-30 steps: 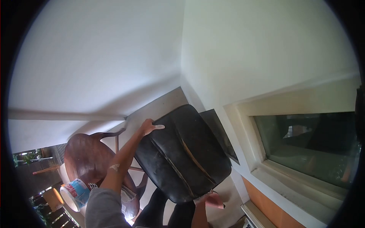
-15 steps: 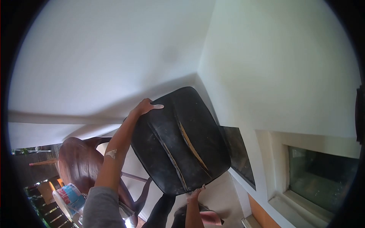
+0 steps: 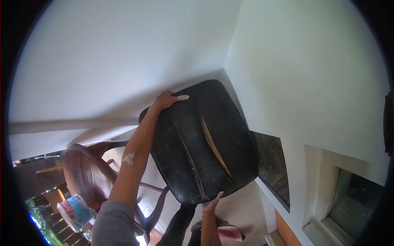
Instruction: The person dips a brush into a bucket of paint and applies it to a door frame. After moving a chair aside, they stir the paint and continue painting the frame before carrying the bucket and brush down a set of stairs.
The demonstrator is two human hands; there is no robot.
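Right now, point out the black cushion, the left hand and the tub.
black cushion [image 3: 205,143], head view, middle of its cracked face.
left hand [image 3: 166,99], head view, back of hand.
tub [image 3: 74,210], head view, label.

We hold up a worn black leather seat cushion [image 3: 201,141], roughly square with rounded corners, tilted on edge above the dark wooden chair [image 3: 88,176]. Two long tears run down its face, tan padding showing through the wider one. Its surface is scuffed and dusty, its top corner nearest the wall.
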